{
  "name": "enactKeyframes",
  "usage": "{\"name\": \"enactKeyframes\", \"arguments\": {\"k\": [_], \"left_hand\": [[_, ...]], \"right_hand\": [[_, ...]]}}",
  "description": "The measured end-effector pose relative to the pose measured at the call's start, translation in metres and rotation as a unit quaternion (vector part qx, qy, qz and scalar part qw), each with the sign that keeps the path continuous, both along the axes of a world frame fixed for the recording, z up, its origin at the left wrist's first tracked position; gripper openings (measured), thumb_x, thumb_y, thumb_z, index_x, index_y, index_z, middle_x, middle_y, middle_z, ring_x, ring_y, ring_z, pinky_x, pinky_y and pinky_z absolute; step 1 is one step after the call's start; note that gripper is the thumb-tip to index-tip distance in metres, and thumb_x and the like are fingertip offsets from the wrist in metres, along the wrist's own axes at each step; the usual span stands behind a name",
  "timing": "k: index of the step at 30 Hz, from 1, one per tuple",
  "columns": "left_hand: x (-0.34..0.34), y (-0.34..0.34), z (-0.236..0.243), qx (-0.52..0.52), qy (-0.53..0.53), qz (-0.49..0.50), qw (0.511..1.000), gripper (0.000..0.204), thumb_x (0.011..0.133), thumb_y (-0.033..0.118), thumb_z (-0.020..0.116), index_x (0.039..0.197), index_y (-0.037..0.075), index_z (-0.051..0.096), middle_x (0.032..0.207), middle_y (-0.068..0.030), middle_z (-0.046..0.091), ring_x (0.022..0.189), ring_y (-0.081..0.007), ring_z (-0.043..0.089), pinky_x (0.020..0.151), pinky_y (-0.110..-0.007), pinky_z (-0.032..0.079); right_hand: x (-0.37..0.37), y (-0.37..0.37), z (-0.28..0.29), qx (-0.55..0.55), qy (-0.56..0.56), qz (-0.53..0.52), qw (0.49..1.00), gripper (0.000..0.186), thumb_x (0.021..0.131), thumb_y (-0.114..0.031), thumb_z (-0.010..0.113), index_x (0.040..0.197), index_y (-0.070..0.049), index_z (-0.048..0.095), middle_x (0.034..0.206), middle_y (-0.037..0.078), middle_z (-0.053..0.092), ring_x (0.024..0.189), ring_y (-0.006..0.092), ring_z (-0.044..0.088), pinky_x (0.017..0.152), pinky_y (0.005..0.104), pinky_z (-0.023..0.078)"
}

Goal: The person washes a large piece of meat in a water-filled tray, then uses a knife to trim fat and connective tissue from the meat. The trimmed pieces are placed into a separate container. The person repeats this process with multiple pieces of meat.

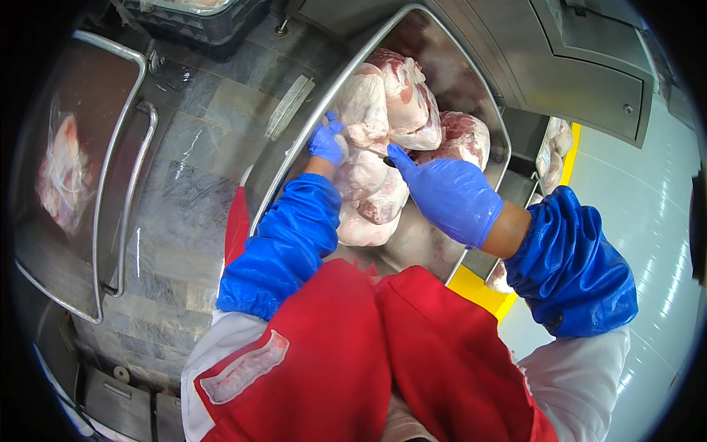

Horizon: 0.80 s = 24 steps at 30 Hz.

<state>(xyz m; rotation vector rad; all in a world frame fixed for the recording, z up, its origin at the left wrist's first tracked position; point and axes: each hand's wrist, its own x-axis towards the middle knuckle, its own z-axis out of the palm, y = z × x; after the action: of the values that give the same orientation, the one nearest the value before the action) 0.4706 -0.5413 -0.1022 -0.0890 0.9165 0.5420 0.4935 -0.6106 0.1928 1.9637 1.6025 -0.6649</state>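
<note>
Several large raw cuts of meat [362, 177] with pale fat and pink flesh lie heaped in a deep stainless steel bin [489, 81]. My left hand [329, 141], in a blue glove, grips the edge of a pale cut on the bin's left side, its fingers partly hidden. My right hand [451, 195], also gloved in blue, is closed around a knife [388, 160]. Only the dark front of its handle and a short stretch of blade show. The blade lies against the meat in the middle of the heap, and the thumb rests along the handle.
At the far left, another steel bin [103, 221] with a tubular rail holds one piece of meat [65, 177]. A dark crate [195, 26] stands at the top left. Steel cabinets [574, 81] rise behind the bin. To the right, more meat [554, 151] lies beside a yellow strip [569, 156].
</note>
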Motion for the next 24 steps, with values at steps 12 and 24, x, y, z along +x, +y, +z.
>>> {"name": "enactKeyframes", "arguments": {"k": [12,24], "left_hand": [[-0.005,0.007,0.014,0.037,0.005,-0.051,0.998,0.011,0.083,0.012,0.046,0.072,0.013,0.046,0.065,-0.0001,0.046,0.049,-0.011,0.035,0.047,-0.025,0.032],[0.0,-0.007,-0.045,0.678,0.126,-0.093,0.718,0.015,0.076,0.003,0.045,0.064,0.011,0.05,0.061,-0.003,0.049,0.047,-0.0149,0.044,0.042,-0.029,0.037]], "right_hand": [[0.013,-0.003,0.007,0.008,-0.005,-0.012,1.0,0.053,0.075,-0.007,0.048,0.126,-0.001,0.034,0.055,0.01,0.052,0.046,0.0252,0.053,0.04,0.0363,0.04],[-0.008,-0.001,-0.004,-0.058,-0.003,-0.126,0.99,0.06,0.075,-0.005,0.046,0.131,-0.005,0.025,0.062,0.015,0.057,0.052,0.0296,0.057,0.044,0.0404,0.043]]}}
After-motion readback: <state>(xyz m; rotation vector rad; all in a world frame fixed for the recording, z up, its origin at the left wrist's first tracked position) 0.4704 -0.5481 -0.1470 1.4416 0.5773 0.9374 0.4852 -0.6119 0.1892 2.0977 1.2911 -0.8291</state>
